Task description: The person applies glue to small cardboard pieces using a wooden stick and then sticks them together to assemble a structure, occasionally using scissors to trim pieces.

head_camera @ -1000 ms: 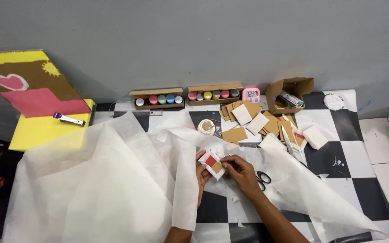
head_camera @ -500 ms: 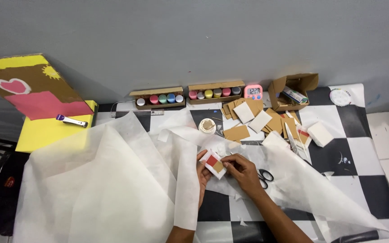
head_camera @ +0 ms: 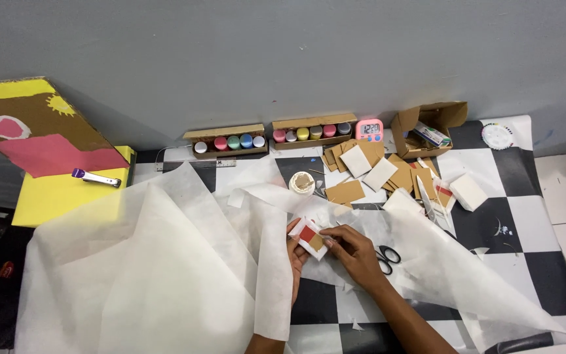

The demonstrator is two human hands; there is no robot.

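Both hands held one small card (head_camera: pixel 310 237), white with a red and a brown patch, above the middle of the table (head_camera: pixel 525 262). The left hand (head_camera: pixel 295 252) gripped its lower left edge; the right hand (head_camera: pixel 352 249) pinched its right corner between thumb and fingertips. Neither hand was free.

Risks, as judged:
- The card was small and held only at its edges. A slack pinch could let it drop into the folds of the paper sheet (head_camera: pixel 165 275) and be lost from sight.
- The scissors (head_camera: pixel 386 257) lay just beside the right wrist, partly on the sheet. A sideways sweep of that arm could catch them or drag the sheet.
- The sheet overhung the near and left table edges. Weight or a tug there could pull it off.

Clearance: bare checkered surface showed to the right. The far side was crowded with cardboard squares (head_camera: pixel 361 172), a tape roll (head_camera: pixel 302 182) and paint trays (head_camera: pixel 227 141), well apart from the hands.
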